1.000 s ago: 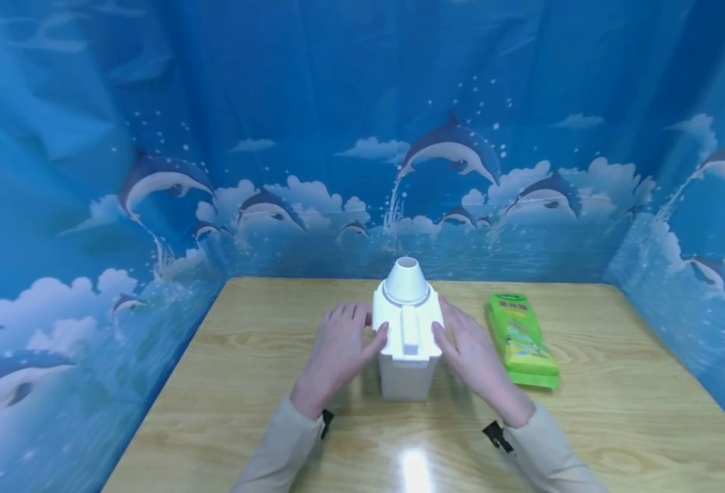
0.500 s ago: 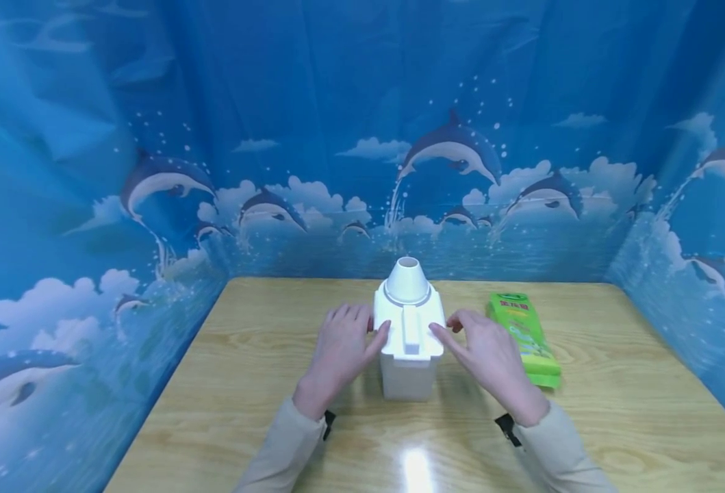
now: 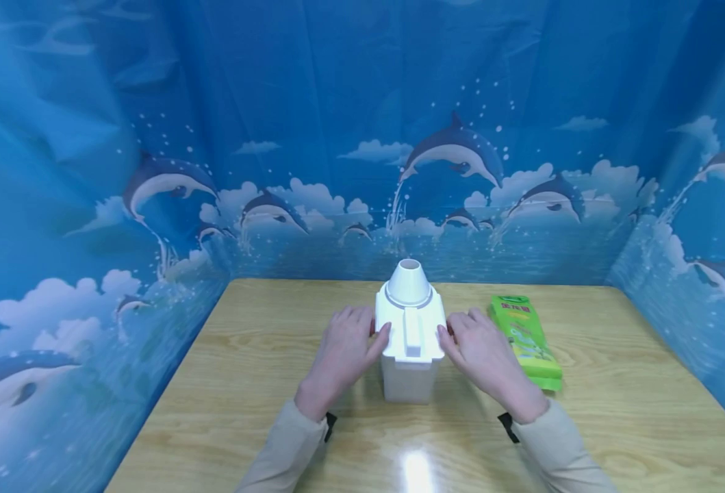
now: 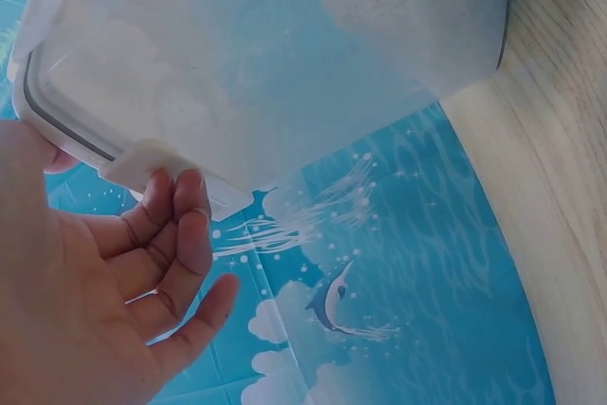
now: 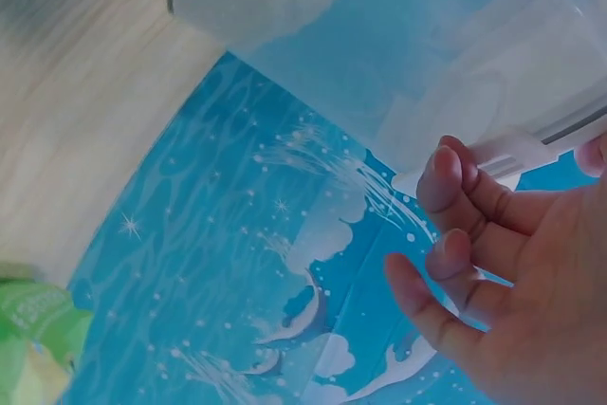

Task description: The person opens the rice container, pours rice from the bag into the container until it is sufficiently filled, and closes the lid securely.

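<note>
A see-through storage container (image 3: pixel 409 383) with pale contents at its bottom stands upright mid-table. Its white lid (image 3: pixel 431 322) carries a handle bar and a cone-shaped cap (image 3: pixel 408 284) on the far side. From the left, my left hand (image 3: pixel 345 346) holds the lid's edge, thumb on top. The left wrist view has its bent fingertips against a white side clip (image 4: pixel 147 164). Opposite, my right hand (image 3: pixel 484 349) grips the lid's right edge in the same way, fingertips curled at the other clip (image 5: pixel 512 151). Both hands' outer fingers hang off the container.
A green printed packet (image 3: pixel 522 335) lies on the wooden table (image 3: pixel 233 383) just right of my right hand. Blue dolphin-print curtains (image 3: pixel 313 137) close off the back and both sides of the table.
My right hand drew back slightly from the lid's right side, its fingers bending, then came back onto the edge. The left hand and the container stay in place.
</note>
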Available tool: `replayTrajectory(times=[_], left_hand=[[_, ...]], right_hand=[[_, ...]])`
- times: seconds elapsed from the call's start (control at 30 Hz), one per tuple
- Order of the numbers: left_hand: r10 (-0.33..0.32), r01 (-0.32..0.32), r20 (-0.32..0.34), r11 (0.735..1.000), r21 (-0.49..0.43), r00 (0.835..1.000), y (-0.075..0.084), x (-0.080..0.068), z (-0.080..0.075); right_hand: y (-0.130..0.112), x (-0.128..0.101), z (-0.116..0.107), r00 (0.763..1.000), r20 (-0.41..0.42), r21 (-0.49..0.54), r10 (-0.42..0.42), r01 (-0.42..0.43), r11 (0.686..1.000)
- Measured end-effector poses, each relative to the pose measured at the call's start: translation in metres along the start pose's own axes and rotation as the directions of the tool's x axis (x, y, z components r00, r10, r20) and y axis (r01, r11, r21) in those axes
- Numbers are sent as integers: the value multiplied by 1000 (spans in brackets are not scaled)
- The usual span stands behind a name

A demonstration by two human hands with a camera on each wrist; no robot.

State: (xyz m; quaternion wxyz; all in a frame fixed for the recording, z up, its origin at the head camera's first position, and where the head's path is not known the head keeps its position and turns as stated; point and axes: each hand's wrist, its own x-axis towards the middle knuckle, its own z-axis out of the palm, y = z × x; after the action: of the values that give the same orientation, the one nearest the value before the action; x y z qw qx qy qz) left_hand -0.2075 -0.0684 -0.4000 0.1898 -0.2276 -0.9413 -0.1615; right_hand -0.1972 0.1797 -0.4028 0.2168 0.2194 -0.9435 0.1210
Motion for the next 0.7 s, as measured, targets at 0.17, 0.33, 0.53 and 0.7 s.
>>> replayTrajectory(times=[0.17, 0.33, 0.53, 0.7], left_hand=[[8, -8, 5, 1000, -1, 1000, 0, 1, 1], [0, 0, 21, 1000, 7, 1000, -1, 3, 0], [3, -4, 29, 1000, 27, 1000, -1, 3, 0], [5, -5, 24, 1000, 27, 1000, -1, 3, 0]], right_hand=[[-1, 1, 1, 998, -44, -40, -42, 41, 998], [-1, 2, 1, 1000, -22, -15, -15, 14, 1000], [0, 3, 4, 1000, -19, 35, -9, 10, 999], [1, 2, 6, 1000, -23, 66, -7, 9, 998]])
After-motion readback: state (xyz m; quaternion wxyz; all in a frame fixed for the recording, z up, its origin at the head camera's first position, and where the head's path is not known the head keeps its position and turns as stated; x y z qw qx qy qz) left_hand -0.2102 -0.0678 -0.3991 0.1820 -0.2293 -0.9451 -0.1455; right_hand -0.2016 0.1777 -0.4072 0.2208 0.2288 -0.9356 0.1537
